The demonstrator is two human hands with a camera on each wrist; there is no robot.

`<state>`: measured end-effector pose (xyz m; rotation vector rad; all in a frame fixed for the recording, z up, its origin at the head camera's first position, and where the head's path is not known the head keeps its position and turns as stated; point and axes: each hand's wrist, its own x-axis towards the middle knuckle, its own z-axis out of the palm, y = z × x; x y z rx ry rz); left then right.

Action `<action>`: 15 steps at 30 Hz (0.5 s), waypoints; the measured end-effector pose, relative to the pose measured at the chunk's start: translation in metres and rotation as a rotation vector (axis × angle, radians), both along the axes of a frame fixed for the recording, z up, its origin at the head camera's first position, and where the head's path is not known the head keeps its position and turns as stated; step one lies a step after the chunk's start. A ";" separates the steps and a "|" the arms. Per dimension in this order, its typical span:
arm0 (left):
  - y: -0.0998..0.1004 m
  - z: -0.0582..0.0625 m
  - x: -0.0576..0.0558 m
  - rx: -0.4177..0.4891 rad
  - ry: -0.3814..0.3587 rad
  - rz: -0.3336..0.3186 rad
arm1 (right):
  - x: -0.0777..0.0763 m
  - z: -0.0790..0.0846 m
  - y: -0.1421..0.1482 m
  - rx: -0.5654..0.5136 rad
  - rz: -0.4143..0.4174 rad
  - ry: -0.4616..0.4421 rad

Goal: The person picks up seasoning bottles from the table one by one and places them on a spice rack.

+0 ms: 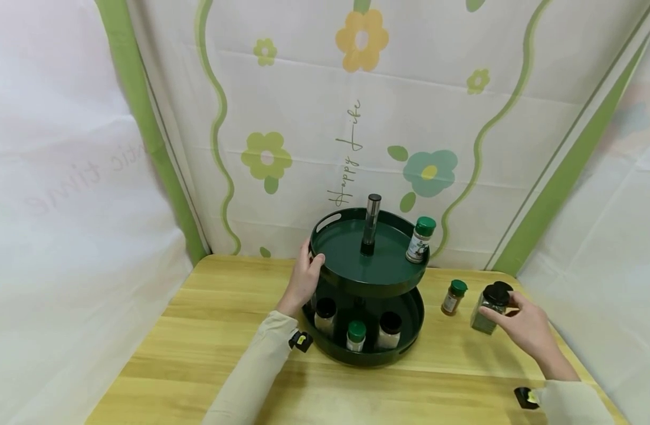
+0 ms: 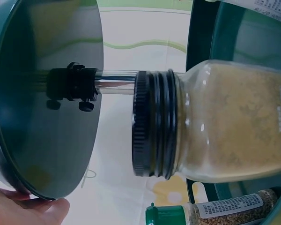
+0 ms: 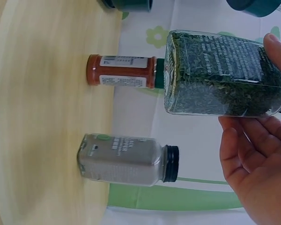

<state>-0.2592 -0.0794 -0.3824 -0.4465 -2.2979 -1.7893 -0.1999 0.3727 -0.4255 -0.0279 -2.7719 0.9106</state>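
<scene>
My left hand [image 1: 304,280] grips the left rim of the upper tray [image 1: 351,260] of a dark green two-tier stand, thumb over the edge. In the right wrist view, my right hand [image 3: 260,159] holds a glass jar of dried green herbs [image 3: 220,75] near its lid end, raised off the table. The same jar [image 1: 484,321] shows its black lid in the head view. Beyond it are a red spice bottle [image 3: 122,70] with a green cap and a grey-brown spice jar [image 3: 122,159] with a black lid.
A green-capped shaker [image 1: 419,241] stands on the upper tray's right side. The lower tray [image 1: 367,359] carries several spice containers, including a jar of beige powder [image 2: 234,122] and a green-capped seed bottle [image 2: 229,208]. A metal post [image 1: 372,221] rises through the stand. Patterned curtains surround the wooden table [image 1: 197,342].
</scene>
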 end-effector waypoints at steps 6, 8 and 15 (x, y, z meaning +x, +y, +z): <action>0.001 0.001 -0.001 0.009 -0.001 -0.013 | 0.001 0.011 -0.004 -0.013 0.007 -0.005; 0.001 -0.003 -0.004 0.020 0.014 -0.005 | 0.001 0.015 -0.006 -0.012 0.010 -0.005; 0.004 -0.003 -0.004 0.019 0.025 0.031 | 0.002 0.023 -0.015 -0.008 0.018 0.038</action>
